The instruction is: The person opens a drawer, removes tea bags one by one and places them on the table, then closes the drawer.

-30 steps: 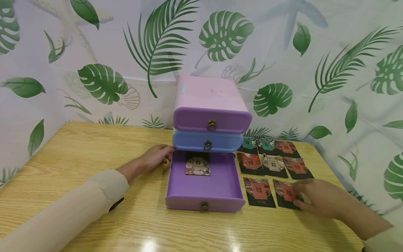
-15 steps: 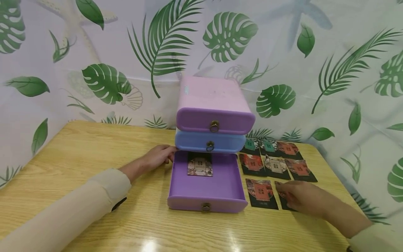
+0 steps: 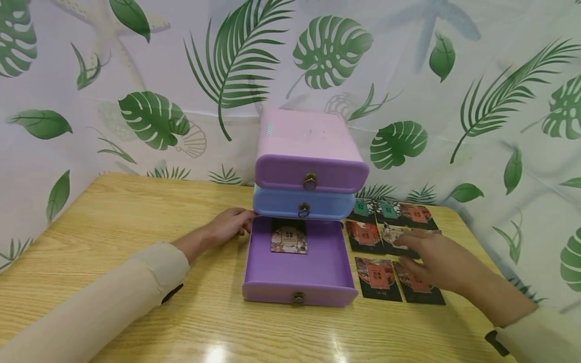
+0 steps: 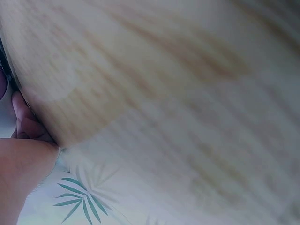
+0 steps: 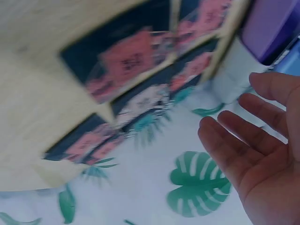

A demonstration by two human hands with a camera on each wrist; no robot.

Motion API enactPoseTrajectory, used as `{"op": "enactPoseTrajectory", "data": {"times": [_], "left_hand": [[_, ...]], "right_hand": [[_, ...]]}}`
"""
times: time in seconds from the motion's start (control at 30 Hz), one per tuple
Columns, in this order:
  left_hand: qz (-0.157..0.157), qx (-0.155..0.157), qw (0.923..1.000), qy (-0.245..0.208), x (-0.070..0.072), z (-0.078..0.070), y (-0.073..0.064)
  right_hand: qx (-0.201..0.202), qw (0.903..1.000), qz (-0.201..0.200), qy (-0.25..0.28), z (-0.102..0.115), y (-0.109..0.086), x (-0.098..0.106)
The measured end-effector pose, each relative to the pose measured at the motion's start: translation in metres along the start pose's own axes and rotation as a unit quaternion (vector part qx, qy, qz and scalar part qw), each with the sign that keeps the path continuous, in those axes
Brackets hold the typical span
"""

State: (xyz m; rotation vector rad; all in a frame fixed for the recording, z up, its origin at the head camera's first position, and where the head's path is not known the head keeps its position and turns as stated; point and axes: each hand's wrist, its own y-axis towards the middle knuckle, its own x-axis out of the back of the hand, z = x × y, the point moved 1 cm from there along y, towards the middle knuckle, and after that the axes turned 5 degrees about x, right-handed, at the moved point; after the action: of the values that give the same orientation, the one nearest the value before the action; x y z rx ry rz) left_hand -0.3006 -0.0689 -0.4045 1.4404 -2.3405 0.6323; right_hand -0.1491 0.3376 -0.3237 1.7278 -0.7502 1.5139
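Observation:
In the head view my left hand (image 3: 230, 226) rests at the left side of the small drawer cabinet, its fingertips partly hidden behind the drawer's edge. The bottom purple drawer (image 3: 295, 269) is pulled out, and one flat square packet (image 3: 289, 239) with a beige label lies toward its back. My right hand (image 3: 438, 259) hovers over the packets right of the cabinet. The right wrist view shows its fingers (image 5: 225, 140) spread and holding nothing. Below it lie two front packets with red labels, the left one (image 3: 378, 280) fully visible, the right one (image 3: 419, 290) partly covered.
The cabinet's closed blue drawer (image 3: 304, 203) and pink-purple top drawer (image 3: 312, 174) stand above the open one. Back rows hold several more packets, among them a red-labelled one (image 3: 364, 236) and a green-labelled one (image 3: 361, 207). A leaf-print cloth (image 3: 181, 65) hangs behind the wooden table (image 3: 136, 201).
My right hand has come away from the front right packet and moved up over the middle row, uncovering more of that packet. The left hand stays at the cabinet.

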Motion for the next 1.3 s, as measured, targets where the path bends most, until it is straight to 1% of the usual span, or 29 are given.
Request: {"op": "enactPoseTrajectory", "data": {"times": [0.13,0.2,0.27,0.43,0.6,0.83,1.03,1.13,1.3], "left_hand": [[-0.001,0.004,1.0,0.001,0.0,0.0,0.0],[-0.002,0.005,1.0,0.002,0.0,0.0,0.0],[-0.003,0.006,1.0,-0.001,-0.001,0.0,0.0],[-0.002,0.002,0.9999,-0.01,-0.001,0.002,0.0],[0.0,0.0,0.9999,-0.015,0.0,0.002,-0.001],[0.002,-0.008,0.9998,-0.018,0.0,0.0,0.0],[0.002,-0.011,0.9998,-0.017,0.0,0.002,0.001],[0.002,-0.01,0.9998,-0.019,0.0,0.002,0.001],[0.001,-0.006,0.9998,-0.02,-0.001,0.002,0.001]], "right_hand": [[0.011,0.9995,-0.026,-0.014,0.019,0.014,0.009],[0.028,0.9987,-0.036,-0.023,0.029,0.022,0.011],[0.044,0.9981,-0.037,-0.023,0.039,0.031,0.011],[0.067,0.9977,-0.01,-0.001,0.059,0.056,0.008],[0.09,0.9959,0.011,0.006,0.073,0.081,0.0],[0.102,0.9931,0.052,0.028,0.081,0.105,-0.015],[0.1,0.99,0.097,0.024,0.084,0.122,-0.026],[0.112,0.9879,0.106,0.016,0.084,0.129,-0.032],[0.127,0.9861,0.107,0.002,0.083,0.138,-0.041]]}}
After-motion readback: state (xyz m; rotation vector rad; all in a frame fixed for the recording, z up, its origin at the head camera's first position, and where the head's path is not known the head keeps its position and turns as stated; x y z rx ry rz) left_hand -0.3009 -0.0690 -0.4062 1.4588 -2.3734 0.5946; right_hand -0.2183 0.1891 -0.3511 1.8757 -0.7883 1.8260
